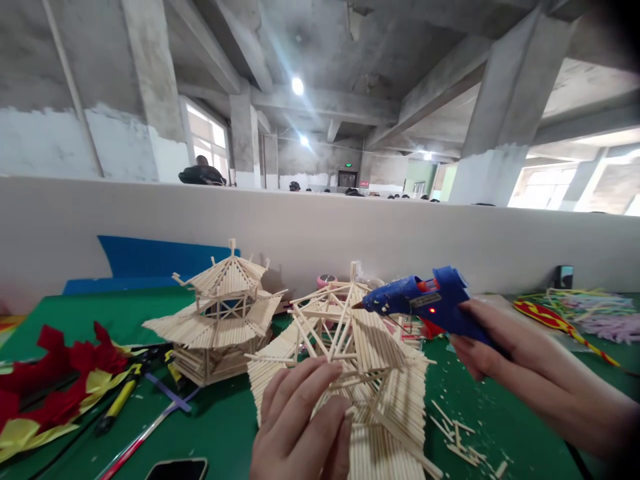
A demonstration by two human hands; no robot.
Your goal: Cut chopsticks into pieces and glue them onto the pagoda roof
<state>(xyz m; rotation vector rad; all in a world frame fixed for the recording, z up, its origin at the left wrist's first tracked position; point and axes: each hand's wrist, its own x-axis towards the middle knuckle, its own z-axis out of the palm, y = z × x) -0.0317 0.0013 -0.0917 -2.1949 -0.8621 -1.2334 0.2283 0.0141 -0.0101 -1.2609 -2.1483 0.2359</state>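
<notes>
A blue hot glue gun (417, 298) with a small red light is held in my right hand (493, 340), fingers wrapped around its handle. Its nozzle points left, over the upper roof of a pagoda model (385, 400) made of thin wooden sticks. That upper roof is part bare frame and part covered with stick panels. My left hand (305, 423) is curled against the model's near side, its fingertips at the upper eave. Behind the fingers, the exact contact is hidden. To the left stands a second stick pagoda (220, 313), its roofs covered.
Loose stick pieces (460, 440) lie on the green table at right. A phone (177, 469) is at the front edge. Red and yellow cloth (60, 380) and a yellow-handled tool (120, 400) are at left. A white partition (320, 230) stands behind, with people beyond.
</notes>
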